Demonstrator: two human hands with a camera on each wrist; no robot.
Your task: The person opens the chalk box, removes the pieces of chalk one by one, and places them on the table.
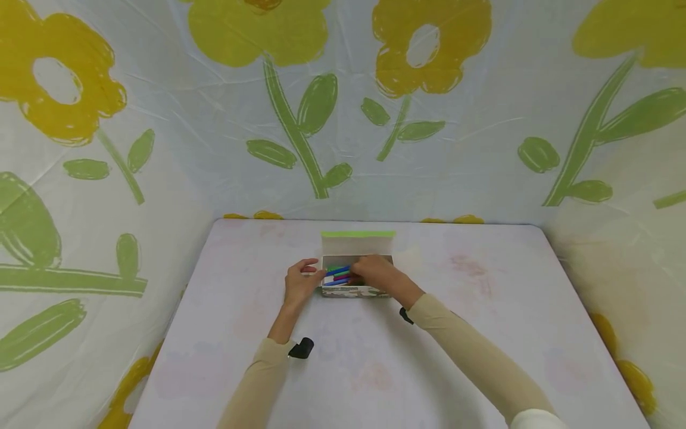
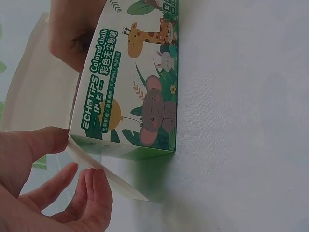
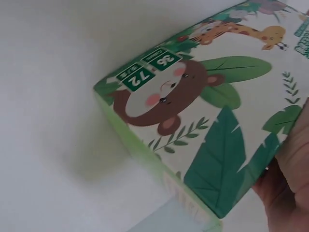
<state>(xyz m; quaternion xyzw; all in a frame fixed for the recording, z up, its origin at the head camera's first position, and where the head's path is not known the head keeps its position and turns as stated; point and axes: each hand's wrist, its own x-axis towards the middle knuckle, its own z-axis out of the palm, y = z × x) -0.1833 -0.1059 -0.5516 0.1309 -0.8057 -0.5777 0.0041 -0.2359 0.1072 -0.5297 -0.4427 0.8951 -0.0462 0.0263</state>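
An open chalk box (image 1: 356, 292) with animal drawings and the words "Colored chalk" stands on the table, with coloured sticks of chalk (image 1: 336, 276) lying inside. At its left end is my left hand (image 1: 301, 285). In the left wrist view the thumb of the left hand (image 2: 53, 179) touches the box's upper corner, and its loosely bent fingers lie against the white end flap (image 2: 113, 181). My right hand (image 1: 377, 271) reaches over the box front into the right part, its fingertips beside the chalk; whether they pinch a stick I cannot tell.
The raised lid (image 1: 358, 243) with a green edge stands up behind the box. A pale piece (image 1: 409, 259) lies right of the box on the white table (image 1: 348, 363). Flower-patterned fabric (image 1: 455, 161) hangs behind and at both sides.
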